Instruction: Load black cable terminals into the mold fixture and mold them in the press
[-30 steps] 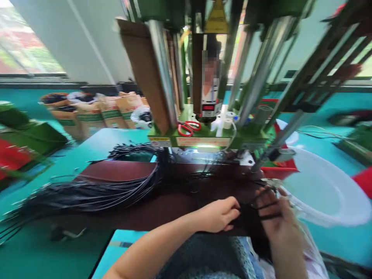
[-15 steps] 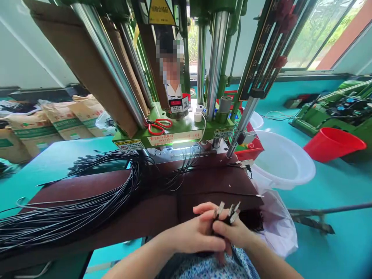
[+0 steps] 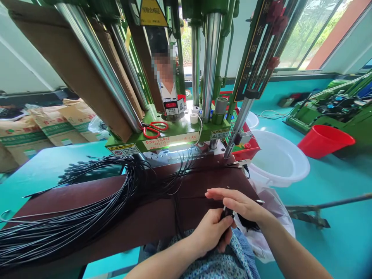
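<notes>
Left hand [image 3: 210, 232] is curled tight, fingers clamped on a small bunch of black wires [image 3: 227, 212] with metal terminals at the ends, held over the person's lap at the front edge of a brown mat [image 3: 192, 205]. Right hand [image 3: 241, 203] reaches across from the right, fingers together and stretched out above the bunch. Its thumb side is at the terminals, can't tell if it's clamped on them too. More black wire ends [image 3: 247, 224] lie against a white plastic bag [image 3: 274, 221] just beside the right hand. A big bundle of black cables [image 3: 72, 221] runs across the mat on the tabletop [image 3: 43, 166], left of the hands, up to the green press machine [image 3: 180, 130]. Red-handled scissors [image 3: 154, 130] sit on the machine's bed. To the right on the teal floor [image 3: 334, 186]: white basin [image 3: 276, 159], red bucket [image 3: 325, 141]. Paper sacks [image 3: 49, 128] stand far left.
</notes>
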Demonstrator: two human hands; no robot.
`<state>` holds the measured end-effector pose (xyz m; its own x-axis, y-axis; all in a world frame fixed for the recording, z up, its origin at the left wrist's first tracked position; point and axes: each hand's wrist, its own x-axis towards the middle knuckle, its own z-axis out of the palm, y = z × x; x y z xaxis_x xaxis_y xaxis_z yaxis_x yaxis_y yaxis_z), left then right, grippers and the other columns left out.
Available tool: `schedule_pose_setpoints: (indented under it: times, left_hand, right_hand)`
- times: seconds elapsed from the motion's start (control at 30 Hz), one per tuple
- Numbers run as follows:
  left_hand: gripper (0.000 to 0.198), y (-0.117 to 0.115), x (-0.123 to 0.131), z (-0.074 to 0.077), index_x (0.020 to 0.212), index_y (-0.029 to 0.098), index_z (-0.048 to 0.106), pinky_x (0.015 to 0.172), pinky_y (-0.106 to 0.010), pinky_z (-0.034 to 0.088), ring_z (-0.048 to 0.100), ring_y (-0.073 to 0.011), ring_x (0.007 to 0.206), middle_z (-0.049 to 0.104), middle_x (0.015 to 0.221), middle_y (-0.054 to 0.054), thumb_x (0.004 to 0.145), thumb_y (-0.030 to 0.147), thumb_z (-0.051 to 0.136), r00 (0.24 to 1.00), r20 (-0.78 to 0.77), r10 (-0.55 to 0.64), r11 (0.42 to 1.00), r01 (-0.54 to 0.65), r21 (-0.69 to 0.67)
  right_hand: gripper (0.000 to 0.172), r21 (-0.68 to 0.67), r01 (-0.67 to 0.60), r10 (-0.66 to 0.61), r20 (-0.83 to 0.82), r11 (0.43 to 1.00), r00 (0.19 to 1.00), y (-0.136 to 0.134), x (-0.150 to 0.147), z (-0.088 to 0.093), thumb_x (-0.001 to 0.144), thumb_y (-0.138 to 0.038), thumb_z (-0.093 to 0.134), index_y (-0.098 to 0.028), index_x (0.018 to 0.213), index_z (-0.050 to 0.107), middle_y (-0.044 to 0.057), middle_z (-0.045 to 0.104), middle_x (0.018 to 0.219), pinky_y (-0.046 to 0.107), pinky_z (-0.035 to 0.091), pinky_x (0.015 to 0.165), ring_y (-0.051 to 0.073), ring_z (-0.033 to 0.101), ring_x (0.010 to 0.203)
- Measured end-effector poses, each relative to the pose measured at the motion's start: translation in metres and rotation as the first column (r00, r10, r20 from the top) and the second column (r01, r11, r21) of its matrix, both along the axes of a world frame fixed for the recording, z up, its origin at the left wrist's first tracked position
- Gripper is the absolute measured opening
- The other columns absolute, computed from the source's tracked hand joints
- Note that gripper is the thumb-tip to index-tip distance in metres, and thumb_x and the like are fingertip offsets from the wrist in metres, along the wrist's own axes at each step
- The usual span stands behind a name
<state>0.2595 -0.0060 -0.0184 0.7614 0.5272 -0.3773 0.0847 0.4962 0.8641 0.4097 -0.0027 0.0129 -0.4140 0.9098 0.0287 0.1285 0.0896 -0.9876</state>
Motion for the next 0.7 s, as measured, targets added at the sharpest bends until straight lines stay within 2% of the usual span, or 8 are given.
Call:
schedule_pose_setpoints:
  times: [0.17,0.23,0.3,0.37,0.43,0.5,0.57,0.7]
  left_hand:
    - [0.039,-0.001,0.012,-0.007,0.07,0.014,0.047,0.03,-0.018,0.033,0.042,-0.0065,0.033,0.05,0.048,0.003,0.073,0.053,0.051,0.99,0.051,0.129,0.991,-0.127,-0.035]
    - [0.042,0.006,0.016,-0.009,0.069,0.015,0.047,0.029,-0.017,0.028,0.039,-0.0052,0.031,0.049,0.047,0.003,0.073,0.056,0.051,0.977,0.067,0.204,0.979,-0.203,-0.015]
    - [0.044,0.017,0.016,-0.01,0.072,0.015,0.047,0.027,-0.016,0.019,0.031,-0.0029,0.027,0.044,0.045,0.007,0.071,0.058,0.053,0.943,0.069,0.326,0.946,-0.325,-0.016]
    - [0.046,0.029,0.012,-0.011,0.077,0.016,0.046,0.028,-0.015,0.014,0.026,-0.0013,0.027,0.04,0.045,0.009,0.068,0.06,0.056,0.889,0.075,0.452,0.891,-0.448,-0.068]
    - [0.048,0.038,0.006,-0.013,0.08,0.017,0.044,0.029,-0.015,0.014,0.026,-0.0007,0.029,0.04,0.047,0.01,0.066,0.06,0.058,0.848,0.082,0.524,0.85,-0.513,-0.12]
    - [0.047,0.042,0.0,-0.015,0.082,0.019,0.041,0.03,-0.014,0.015,0.027,-0.0009,0.031,0.04,0.048,0.01,0.066,0.06,0.058,0.837,0.093,0.539,0.84,-0.527,-0.13]
    - [0.045,0.042,-0.004,-0.017,0.083,0.021,0.036,0.03,-0.013,0.015,0.027,-0.0013,0.031,0.04,0.049,0.011,0.068,0.059,0.057,0.835,0.103,0.541,0.84,-0.53,-0.113]
    - [0.044,0.039,-0.009,-0.02,0.079,0.023,0.03,0.029,-0.012,0.014,0.026,-0.0014,0.031,0.039,0.049,0.012,0.07,0.057,0.057,0.841,0.11,0.529,0.849,-0.524,-0.074]
  right_hand:
    - [0.047,0.076,-0.093,0.08,0.15,0.993,0.985,0.006,-0.003,-0.001,0.084,-0.035,0.05,-0.024,0.129,0.045,0.006,0.048,0.131,0.041,0.033,0.1,0.023,0.043,0.119]
    - [0.044,0.084,-0.123,0.102,0.22,0.989,0.97,0.019,-0.002,-0.003,0.086,-0.035,0.047,-0.024,0.129,0.046,0.006,0.05,0.129,0.04,0.035,0.098,0.023,0.046,0.117]
    - [0.039,0.154,-0.079,0.027,0.313,0.985,0.949,0.042,0.0,-0.007,0.091,-0.034,0.036,-0.023,0.125,0.05,0.005,0.053,0.125,0.037,0.038,0.096,0.021,0.049,0.114]
    - [0.037,0.3,0.051,-0.199,0.486,0.953,0.851,0.075,0.002,-0.015,0.093,-0.028,0.029,-0.021,0.12,0.053,0.005,0.057,0.121,0.034,0.039,0.095,0.018,0.051,0.111]
    - [0.033,0.434,0.129,-0.408,0.648,0.892,0.643,0.111,0.003,-0.025,0.09,-0.018,0.034,-0.019,0.115,0.055,0.007,0.058,0.117,0.036,0.036,0.096,0.019,0.049,0.112]
    - [0.032,0.457,0.129,-0.451,0.717,0.88,0.531,0.14,0.002,-0.034,0.083,-0.007,0.039,-0.011,0.109,0.056,0.015,0.058,0.113,0.039,0.034,0.096,0.024,0.048,0.111]
    - [0.031,0.439,0.12,-0.439,0.761,0.891,0.477,0.159,-0.002,-0.041,0.077,0.0,0.038,-0.005,0.102,0.056,0.021,0.058,0.105,0.042,0.033,0.093,0.029,0.05,0.107]
    - [0.028,0.396,0.088,-0.395,0.822,0.914,0.409,0.165,-0.006,-0.036,0.071,-0.001,0.043,-0.007,0.096,0.055,0.021,0.058,0.099,0.044,0.033,0.088,0.031,0.051,0.1]
